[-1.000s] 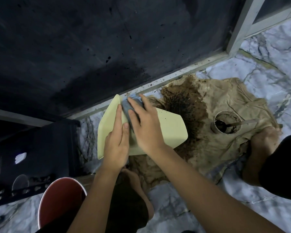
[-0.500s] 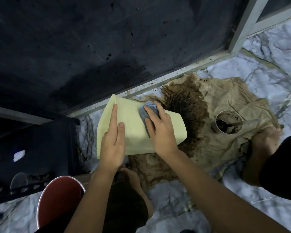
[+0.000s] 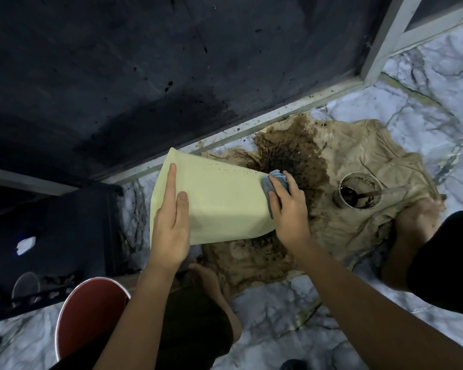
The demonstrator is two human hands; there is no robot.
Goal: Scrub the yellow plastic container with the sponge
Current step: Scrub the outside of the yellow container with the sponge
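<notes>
The pale yellow plastic container [image 3: 219, 201] lies on its side above a stained cloth, its wide mouth to the left and its narrow base to the right. My left hand [image 3: 171, 222] rests flat on its upper face with the fingers straight, steadying it. My right hand [image 3: 289, 206] presses a grey-blue sponge [image 3: 273, 180] against the container's right end, fingers curled over the sponge. A row of dark specks runs along the container's top edge.
A beige cloth [image 3: 358, 166], soaked dark brown in the middle, lies on the marble floor [image 3: 278, 316]. On it stands a small cup [image 3: 358, 190] of dark paste with a spoon. A dark wall lies behind, a red bowl [image 3: 88, 311] at lower left. My feet rest on the cloth.
My right hand has slid the sponge rightward along the container, from near its mouth to its narrow end. My left hand has stayed flat on the container.
</notes>
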